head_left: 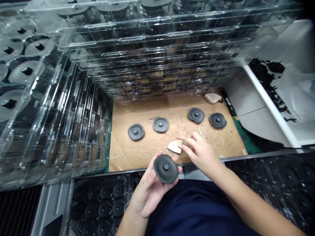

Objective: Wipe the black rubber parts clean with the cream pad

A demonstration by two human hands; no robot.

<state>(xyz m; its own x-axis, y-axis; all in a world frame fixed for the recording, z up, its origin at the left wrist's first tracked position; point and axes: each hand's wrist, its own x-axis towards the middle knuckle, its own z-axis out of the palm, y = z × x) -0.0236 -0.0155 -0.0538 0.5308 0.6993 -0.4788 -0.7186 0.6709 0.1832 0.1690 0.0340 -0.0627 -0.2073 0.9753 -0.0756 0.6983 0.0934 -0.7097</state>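
My left hand [150, 193] is closed around a dark grey rounded disc [162, 172], its face with a central nut-like hub turned up. It is held just above the front edge of the cardboard. My right hand [200, 150] has its fingertips on the right end of a cream wedge-shaped pad [174, 146], index finger along the top and another fingertip over its face. Whether the pad is lifted off the cardboard, I cannot tell. Beyond my hands lie similar discs: two at left, a disc [136, 131] and a disc [160, 124], and two at right, a disc [196, 115] and a disc [218, 120].
Cardboard [120, 154] covers the work surface. Stacked clear plastic trays [157, 49] wall off the back, more trays [61, 108] the left. Another cream wedge [212, 97] and a black pen-like tool [228, 103] lie back right. A white bin [273, 108] holds black parts. Disc-filled trays [103, 206] sit below.
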